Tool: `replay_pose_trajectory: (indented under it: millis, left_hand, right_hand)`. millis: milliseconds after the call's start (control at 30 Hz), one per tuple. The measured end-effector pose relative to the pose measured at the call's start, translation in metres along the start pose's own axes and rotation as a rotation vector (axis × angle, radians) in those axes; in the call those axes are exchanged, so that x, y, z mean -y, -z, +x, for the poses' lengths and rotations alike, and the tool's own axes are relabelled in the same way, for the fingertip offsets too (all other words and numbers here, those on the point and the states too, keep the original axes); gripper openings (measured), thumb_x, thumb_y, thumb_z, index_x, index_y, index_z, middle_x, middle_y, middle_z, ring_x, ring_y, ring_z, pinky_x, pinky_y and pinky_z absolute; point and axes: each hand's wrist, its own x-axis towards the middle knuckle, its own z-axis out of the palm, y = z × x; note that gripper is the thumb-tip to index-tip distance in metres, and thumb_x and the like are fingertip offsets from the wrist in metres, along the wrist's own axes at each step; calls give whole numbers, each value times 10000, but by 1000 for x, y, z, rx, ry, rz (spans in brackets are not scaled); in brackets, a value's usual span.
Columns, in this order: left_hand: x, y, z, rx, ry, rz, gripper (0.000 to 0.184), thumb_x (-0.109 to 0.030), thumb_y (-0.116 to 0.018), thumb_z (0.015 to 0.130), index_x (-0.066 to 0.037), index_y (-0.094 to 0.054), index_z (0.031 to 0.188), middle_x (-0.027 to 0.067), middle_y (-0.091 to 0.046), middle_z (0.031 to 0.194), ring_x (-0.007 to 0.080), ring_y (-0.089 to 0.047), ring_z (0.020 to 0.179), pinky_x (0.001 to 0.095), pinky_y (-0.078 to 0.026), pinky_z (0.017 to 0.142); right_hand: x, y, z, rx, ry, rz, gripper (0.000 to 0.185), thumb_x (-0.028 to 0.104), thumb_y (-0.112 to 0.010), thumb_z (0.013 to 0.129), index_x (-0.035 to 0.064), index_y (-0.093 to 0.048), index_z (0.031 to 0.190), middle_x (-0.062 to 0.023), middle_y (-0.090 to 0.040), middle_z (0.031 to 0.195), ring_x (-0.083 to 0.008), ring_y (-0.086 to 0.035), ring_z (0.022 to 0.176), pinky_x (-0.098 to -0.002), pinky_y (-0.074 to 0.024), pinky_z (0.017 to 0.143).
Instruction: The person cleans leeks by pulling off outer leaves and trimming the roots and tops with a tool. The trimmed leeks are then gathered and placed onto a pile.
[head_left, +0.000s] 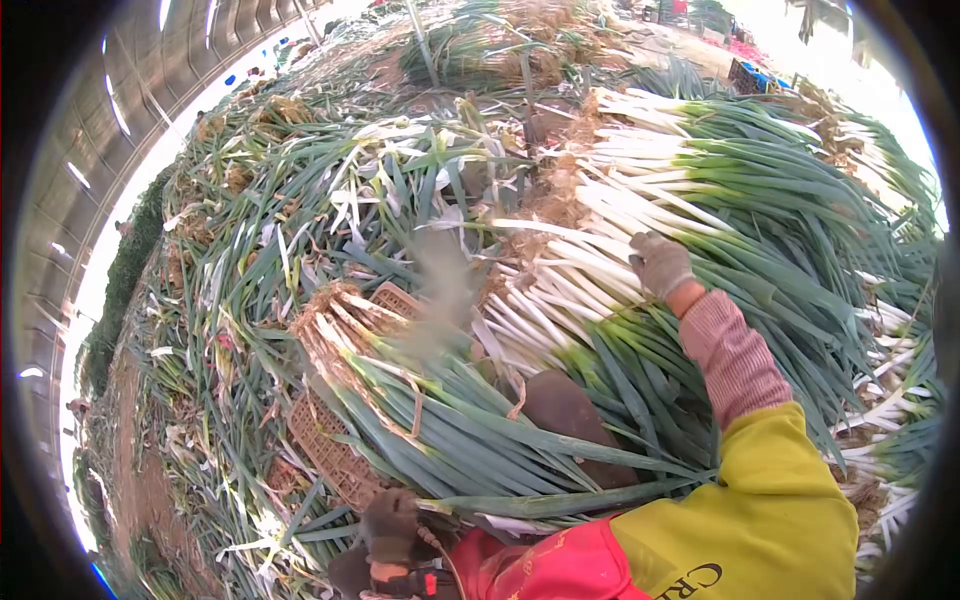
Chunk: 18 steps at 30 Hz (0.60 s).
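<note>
My right hand (662, 266), in a grey glove, rests on a thick pile of long green onions (610, 180). Its fingers curl round a white stalk (570, 234) that sticks out to the left, roots first. At the bottom, my left hand (390, 522), in a dark glove, is closed beside the leaf end of a separate row of green onions (430, 400). What it holds, if anything, is hidden. That row lies slantwise over a brown plastic crate (325, 450), with its dirty roots at the upper left.
Loose leaves and trimmings (270, 230) cover the ground on the left. Another onion heap (500, 45) lies at the back, and more onions (880, 150) at the far right. My knee (570, 415) stands between crate and pile. A grey blur (440, 290) hides part of the middle.
</note>
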Motion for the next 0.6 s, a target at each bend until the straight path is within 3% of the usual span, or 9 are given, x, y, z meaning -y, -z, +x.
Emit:
replay_pose_trajectory:
  millis: [33, 100, 167, 233, 267, 333, 500, 600]
  left_hand:
    - [-34, 1, 12, 36, -49, -76, 151, -203, -622, 744, -80, -657, 824, 152, -620, 739, 353, -597, 687, 442, -478, 621]
    - [-92, -8, 36, 141, -207, -304, 224, -208, -602, 796, -53, -643, 952, 138, -633, 753, 296, -626, 711, 396, -495, 626]
    - [-165, -10, 48, 219, -20, -723, 299, -215, -546, 900, 9, -583, 1094, 96, -661, 862, 203, -639, 717, 315, -516, 646]
    - [-205, -14, 73, 355, 126, -1195, 302, -221, -526, 926, 10, -574, 1114, 99, -654, 913, 190, -643, 738, 315, -533, 667]
    - [-215, -14, 79, 423, 207, -1428, 304, -225, -515, 939, 10, -569, 1124, 101, -651, 938, 184, -645, 748, 316, -542, 677]
    - [-207, -23, 85, 404, 263, -1583, 303, -228, -514, 944, -2, -563, 1139, 101, -641, 958, 184, -641, 761, 332, -555, 691]
    - [-172, -10, 68, 146, 313, -1692, 275, -266, -515, 956, -26, -571, 1080, 107, -645, 943, 209, -648, 804, 387, -567, 738]
    - [-138, 4, 55, 52, 350, -1669, 303, -321, -527, 947, -36, -574, 1036, 104, -648, 924, 221, -648, 809, 390, -560, 763]
  right_hand:
    - [8, 9, -17, -88, 84, 104, 132, 250, -579, 836, 130, -617, 875, -102, -638, 877, -293, -631, 801, -422, -501, 665]
    - [35, 34, -47, 86, 71, 71, 126, 235, -596, 827, 122, -611, 881, -83, -630, 859, -275, -621, 769, -393, -492, 604]
    - [59, 41, -81, -288, 398, 320, 107, 227, -608, 820, 119, -602, 820, -68, -620, 836, -253, -615, 741, -364, -482, 563]
    - [89, 88, -100, 54, 555, 188, 143, 238, -629, 810, 99, -621, 838, -74, -622, 854, -274, -621, 769, -379, -494, 609]
    - [89, 92, -100, 103, 592, 328, 164, 247, -630, 811, 91, -630, 863, -81, -627, 862, -283, -622, 784, -386, -497, 633]
    - [86, 97, -101, 205, 665, 613, 211, 263, -632, 813, 76, -646, 911, -96, -638, 877, -302, -624, 814, -399, -504, 682]
    - [22, 67, -39, 223, 368, 414, 237, 266, -608, 827, 82, -661, 968, -137, -660, 919, -308, -629, 879, -393, -504, 772]
    - [-36, 11, 16, 312, 305, -78, 220, 196, -553, 834, 81, -666, 983, -131, -668, 982, -299, -634, 922, -372, -498, 825]
